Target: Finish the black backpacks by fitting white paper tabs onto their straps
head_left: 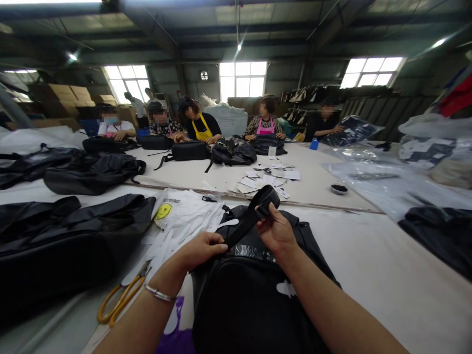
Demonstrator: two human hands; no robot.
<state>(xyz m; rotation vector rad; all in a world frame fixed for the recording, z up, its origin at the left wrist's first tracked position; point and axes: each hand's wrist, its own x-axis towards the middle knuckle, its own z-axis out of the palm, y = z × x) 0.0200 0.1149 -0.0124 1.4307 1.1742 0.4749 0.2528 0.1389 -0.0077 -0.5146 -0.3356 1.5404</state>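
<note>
A black backpack lies in front of me on the white table. Its black strap rises from the bag and loops over at the top. My left hand pinches the lower part of the strap, and a silver bangle sits on that wrist. My right hand grips the strap's upper looped end, fingers curled round it. A patch of clear plastic shows on the bag between my hands.
Yellow-handled scissors lie left of my forearm beside a heap of white paper pieces. Black bags pile at left. Paper tags lie mid-table, clear plastic bags at right. Several people sit at the far end with bags.
</note>
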